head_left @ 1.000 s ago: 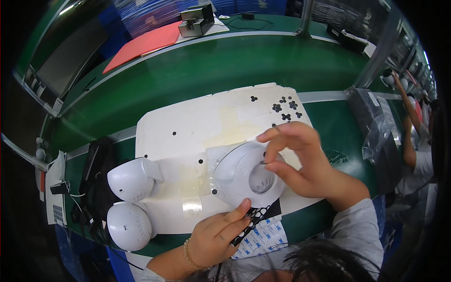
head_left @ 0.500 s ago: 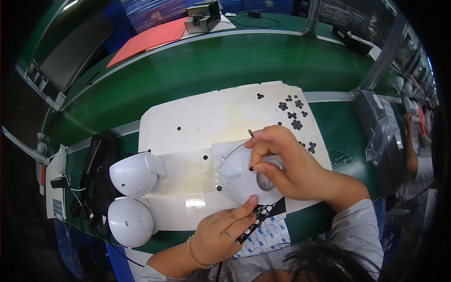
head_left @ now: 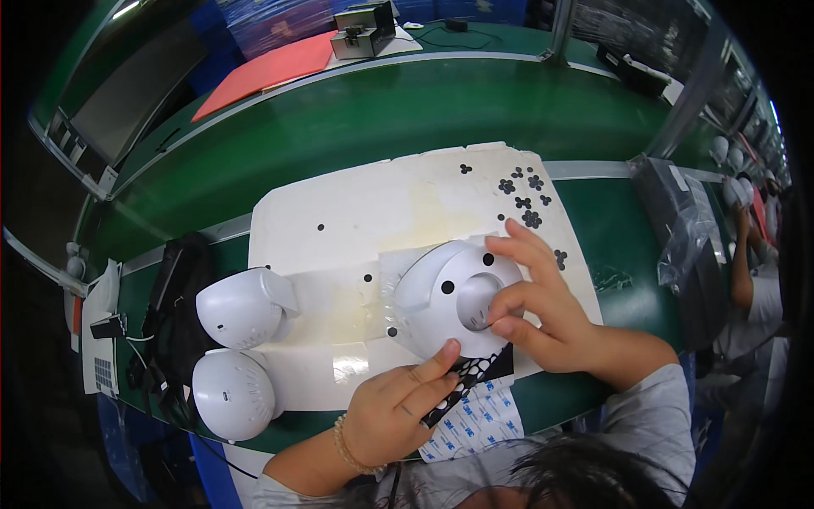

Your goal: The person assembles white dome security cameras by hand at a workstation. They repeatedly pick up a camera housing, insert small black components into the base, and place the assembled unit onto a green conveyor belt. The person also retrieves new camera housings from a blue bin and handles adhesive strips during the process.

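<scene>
A white rounded plastic housing (head_left: 421,290) lies on bubble wrap, its round silvery recess (head_left: 476,299) facing up. My right hand (head_left: 547,310) is over its right side, two fingers spread, thumb and another fingertip close together at the recess. One black round pad (head_left: 448,288) sits on the housing left of the recess. A second black pad (head_left: 487,260) shows just below a right fingertip; whether it clings to the finger or the housing I cannot tell. My left hand (head_left: 398,407) grips a black sheet with round holes (head_left: 465,388), one fingertip touching the housing's near edge.
Two similar white housings (head_left: 242,310) stand at left beside a black bag (head_left: 178,288). Black pad clusters (head_left: 532,219) and single dots dot the white board (head_left: 339,212). Printed backing paper (head_left: 483,424) lies near me. Bagged dark boxes (head_left: 678,220) and a person (head_left: 750,271) are at right.
My right hand has moved right and slightly down from the left of the recess. The pad its fingers were pressing is now uncovered on the housing. My left hand keeps nearly the same place.
</scene>
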Demonstrator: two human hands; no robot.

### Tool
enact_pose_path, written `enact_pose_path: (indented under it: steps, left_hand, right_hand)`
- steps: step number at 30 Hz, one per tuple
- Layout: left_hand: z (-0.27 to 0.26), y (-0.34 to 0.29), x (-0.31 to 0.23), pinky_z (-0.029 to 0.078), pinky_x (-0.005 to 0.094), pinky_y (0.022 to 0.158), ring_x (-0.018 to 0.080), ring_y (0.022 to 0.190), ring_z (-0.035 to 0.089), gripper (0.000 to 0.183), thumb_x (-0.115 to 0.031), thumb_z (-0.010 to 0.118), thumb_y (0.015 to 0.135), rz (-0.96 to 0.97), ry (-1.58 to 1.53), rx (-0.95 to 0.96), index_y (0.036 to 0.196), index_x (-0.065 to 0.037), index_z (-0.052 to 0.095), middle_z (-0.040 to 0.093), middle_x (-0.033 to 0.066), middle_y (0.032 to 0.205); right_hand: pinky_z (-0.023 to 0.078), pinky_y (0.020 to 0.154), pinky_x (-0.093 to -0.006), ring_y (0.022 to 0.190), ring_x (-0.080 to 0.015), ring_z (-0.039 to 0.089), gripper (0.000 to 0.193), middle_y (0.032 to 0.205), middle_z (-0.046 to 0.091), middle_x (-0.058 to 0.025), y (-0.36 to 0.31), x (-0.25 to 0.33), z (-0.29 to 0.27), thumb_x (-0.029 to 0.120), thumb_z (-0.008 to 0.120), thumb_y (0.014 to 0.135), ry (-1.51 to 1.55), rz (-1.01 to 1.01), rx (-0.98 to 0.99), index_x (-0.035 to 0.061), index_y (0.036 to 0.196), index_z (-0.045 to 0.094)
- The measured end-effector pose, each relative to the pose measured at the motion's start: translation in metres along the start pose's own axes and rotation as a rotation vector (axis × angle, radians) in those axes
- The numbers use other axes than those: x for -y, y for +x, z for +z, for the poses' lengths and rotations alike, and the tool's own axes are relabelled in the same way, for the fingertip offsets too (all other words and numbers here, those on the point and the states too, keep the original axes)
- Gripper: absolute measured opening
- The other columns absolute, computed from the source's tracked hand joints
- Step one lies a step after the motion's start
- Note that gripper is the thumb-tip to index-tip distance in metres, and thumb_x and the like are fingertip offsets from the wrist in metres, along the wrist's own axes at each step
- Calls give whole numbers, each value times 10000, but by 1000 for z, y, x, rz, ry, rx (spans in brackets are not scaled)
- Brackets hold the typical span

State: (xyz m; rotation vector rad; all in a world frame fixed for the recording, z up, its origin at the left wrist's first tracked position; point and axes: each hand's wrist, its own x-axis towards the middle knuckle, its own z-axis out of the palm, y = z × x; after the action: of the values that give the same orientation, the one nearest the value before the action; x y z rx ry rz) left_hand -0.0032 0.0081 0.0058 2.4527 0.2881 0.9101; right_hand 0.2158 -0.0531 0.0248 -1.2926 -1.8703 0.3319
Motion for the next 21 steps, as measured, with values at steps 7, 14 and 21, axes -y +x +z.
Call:
enact_pose_path:
  steps: [7,14,21]
  left_hand:
    - [2,-2,1,486,249,536,158,566,545,247,0,669,594,8,25,-25,830,-10,595,555,122,1166]
    - [4,-1,1,482,249,517,164,565,553,223,-4,676,617,16,32,-53,823,-3,591,560,128,1156]
    - [4,-1,1,487,250,529,172,579,564,230,15,666,608,15,27,-50,825,4,593,558,141,1154]
  right_hand:
    - [153,996,-476,1283,-408,161,53,1349,314,-158,-3,2,8,157,589,799,60,22,74,105,810,585]
    - [176,972,-487,1268,-403,205,68,1305,385,-156,-2,5,9,153,594,781,43,-11,61,94,814,585]
    - [174,967,-449,1224,-301,325,98,1247,469,-75,-13,2,14,218,621,759,-343,-217,-80,142,818,604]
